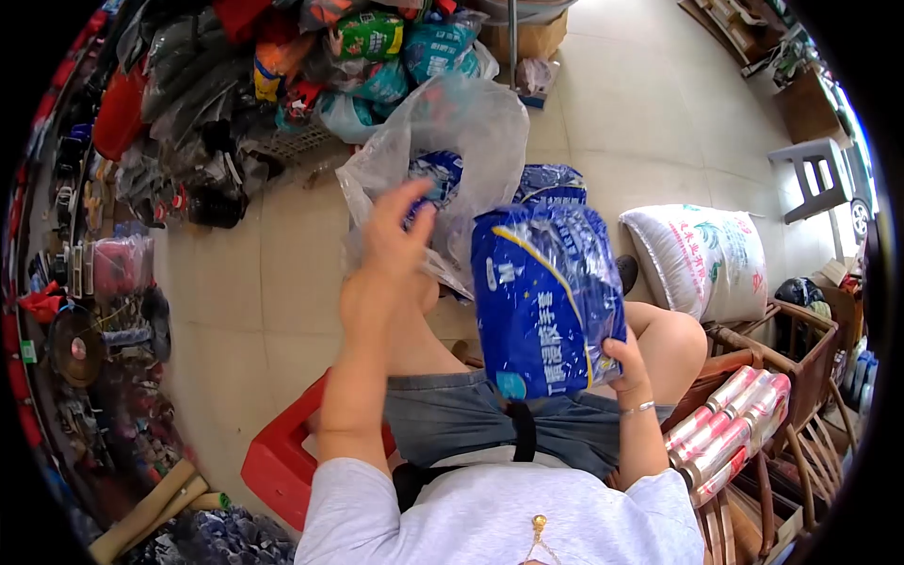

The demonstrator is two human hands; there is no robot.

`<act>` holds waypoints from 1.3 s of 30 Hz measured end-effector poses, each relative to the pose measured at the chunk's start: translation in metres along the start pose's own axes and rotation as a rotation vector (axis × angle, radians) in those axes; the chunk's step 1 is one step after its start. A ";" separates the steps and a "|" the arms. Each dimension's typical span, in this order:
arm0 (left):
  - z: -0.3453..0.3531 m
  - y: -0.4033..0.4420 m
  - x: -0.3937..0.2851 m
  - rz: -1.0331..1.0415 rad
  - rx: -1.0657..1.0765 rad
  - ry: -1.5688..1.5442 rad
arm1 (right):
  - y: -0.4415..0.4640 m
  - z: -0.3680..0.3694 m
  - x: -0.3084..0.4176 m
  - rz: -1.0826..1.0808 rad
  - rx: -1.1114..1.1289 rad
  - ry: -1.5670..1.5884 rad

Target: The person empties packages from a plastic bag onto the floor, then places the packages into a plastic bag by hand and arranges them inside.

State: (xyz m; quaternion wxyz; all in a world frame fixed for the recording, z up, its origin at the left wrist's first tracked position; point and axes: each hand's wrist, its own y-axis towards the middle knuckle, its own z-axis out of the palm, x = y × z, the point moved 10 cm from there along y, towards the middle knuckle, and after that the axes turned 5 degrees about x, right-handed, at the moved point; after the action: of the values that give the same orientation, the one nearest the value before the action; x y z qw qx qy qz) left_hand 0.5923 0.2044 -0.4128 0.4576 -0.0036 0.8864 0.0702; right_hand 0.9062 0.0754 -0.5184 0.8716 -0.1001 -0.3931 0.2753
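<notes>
My right hand (pixel 623 363) grips the lower right edge of a blue plastic pack of gloves (pixel 537 301), its fingers partly hidden. The pack stands tilted above my lap, its printed face towards me. My left hand (pixel 400 226) is raised to the left of the pack, slightly blurred, with its fingers apart and nothing in them. Just beyond it, a large clear plastic bag (pixel 476 122) gapes on the floor between my knees. Inside the bag lies another blue pack (pixel 443 169), partly covered by my fingers. One more blue pack (pixel 554 181) shows behind the held one.
Bagged goods (pixel 377 56) are heaped at the far left. A white printed sack (pixel 702 259) lies on the tiled floor to the right. Near my right elbow, wrapped cans (pixel 730 428) rest by a wooden chair (pixel 800 348). I sit on a red stool (pixel 282 461).
</notes>
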 end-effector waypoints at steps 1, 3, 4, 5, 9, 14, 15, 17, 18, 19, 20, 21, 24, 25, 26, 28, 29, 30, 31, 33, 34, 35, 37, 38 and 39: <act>-0.026 0.017 -0.039 0.266 -0.097 0.290 | 0.005 -0.002 0.006 -0.019 -0.011 0.014; -0.051 0.044 -0.041 0.342 -0.241 0.884 | 0.016 -0.002 0.019 -0.056 -0.024 0.034; -0.060 0.057 -0.029 0.333 -0.243 0.881 | 0.022 0.006 0.027 -0.059 -0.016 0.047; -0.067 0.072 -0.002 0.158 -0.176 1.019 | 0.029 0.011 0.034 -0.042 -0.022 0.042; -0.074 0.073 0.120 -0.519 0.365 0.489 | 0.072 0.036 0.059 0.035 -0.042 0.032; -0.095 0.024 0.129 -0.452 0.176 0.154 | 0.154 0.087 0.066 0.103 -0.077 -0.171; -0.107 0.013 0.128 -0.498 0.069 0.151 | 0.173 0.089 0.055 0.173 -0.083 -0.277; -0.109 -0.009 0.154 -0.599 0.109 0.167 | 0.206 0.098 0.037 0.247 -0.091 -0.391; -0.109 -0.019 0.169 -0.688 0.148 0.192 | 0.223 0.109 0.025 0.300 -0.034 -0.494; -0.109 -0.024 0.169 -0.690 0.150 0.185 | 0.237 0.119 0.012 0.354 0.022 -0.595; -0.097 -0.029 0.166 -0.686 0.174 -0.029 | 0.251 0.126 0.003 0.357 0.017 -0.599; -0.090 -0.032 0.165 -0.679 0.195 -0.243 | 0.267 0.130 0.001 0.325 -0.013 -0.813; -0.138 -0.032 0.177 -0.400 -0.295 -0.814 | 0.319 0.137 -0.035 0.266 0.063 -1.072; -0.153 -0.025 0.168 -0.290 -0.429 -0.976 | 0.334 0.155 -0.048 0.227 0.176 -1.114; -0.159 -0.023 0.169 -0.295 -0.438 -0.973 | 0.347 0.162 -0.058 0.233 0.184 -1.115; -0.171 -0.025 0.175 -0.240 -0.518 -1.088 | 0.362 0.198 -0.092 0.328 0.384 -1.301; -0.170 -0.026 0.176 -0.244 -0.525 -1.088 | 0.362 0.213 -0.115 0.439 0.414 -1.079; -0.166 -0.026 0.174 -0.226 -0.517 -1.112 | 0.359 0.231 -0.139 0.546 0.436 -0.853; -0.165 -0.027 0.173 -0.208 -0.510 -1.135 | 0.370 0.237 -0.164 0.515 0.438 -0.802; -0.173 -0.032 0.178 -0.214 -0.576 -1.162 | 0.395 0.245 -0.191 0.244 0.392 -1.085; -0.177 -0.035 0.182 -0.208 -0.634 -1.187 | 0.402 0.252 -0.201 0.051 0.379 -1.201; -0.178 -0.041 0.188 -0.218 -0.636 -1.183 | 0.398 0.251 -0.216 0.088 0.326 -1.373; -0.180 -0.042 0.188 -0.114 -0.542 -1.190 | 0.383 0.245 -0.236 0.025 0.288 -1.641; -0.178 -0.042 0.189 -0.123 -0.536 -1.191 | 0.378 0.234 -0.248 0.033 0.282 -1.636; -0.182 -0.040 0.187 -0.129 -0.591 -1.173 | 0.372 0.239 -0.248 0.020 0.302 -1.595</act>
State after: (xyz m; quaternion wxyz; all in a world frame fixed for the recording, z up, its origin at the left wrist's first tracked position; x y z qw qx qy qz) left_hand 0.3390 0.1525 -0.4649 0.8477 -0.1435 0.4315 0.2733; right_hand 0.4462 0.2347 -0.6597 0.3308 0.2415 -0.8537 0.3217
